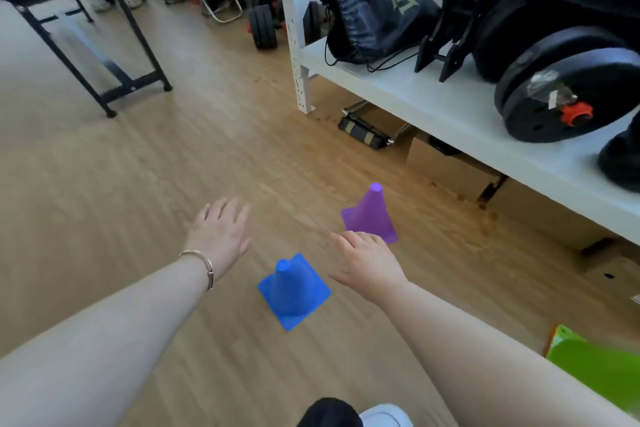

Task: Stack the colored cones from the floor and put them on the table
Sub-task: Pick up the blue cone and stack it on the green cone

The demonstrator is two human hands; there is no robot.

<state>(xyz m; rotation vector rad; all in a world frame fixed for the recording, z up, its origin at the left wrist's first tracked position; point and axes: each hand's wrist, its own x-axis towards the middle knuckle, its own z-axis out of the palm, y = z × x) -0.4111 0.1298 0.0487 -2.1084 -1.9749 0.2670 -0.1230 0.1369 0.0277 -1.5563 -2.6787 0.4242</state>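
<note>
Both hands, left hand (219, 230) and right hand (367, 262), are hovering open, holding nothing. Blue cone (292, 289) and purple cone (370, 215) are sitting apart on the floor (173, 156), nothing stacked yet.

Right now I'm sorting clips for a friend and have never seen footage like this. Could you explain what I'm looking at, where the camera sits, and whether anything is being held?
There is no machine here. One wide-angle camera is worn on a person's head and looks forward and down, so the two bare arms reaching into the picture are that person's own. The left hand, with a bracelet at the wrist, is spread open above the wooden floor. The right hand is open too, close to the purple cone. Neither hand has a grip on anything. A blue cone stands upright on the floor between the arms, the purple one upright a little beyond it. A green object shows at the lower right edge, too cut off to identify. To the right, a white shelf carries a dark bag and black weight plates.
</note>
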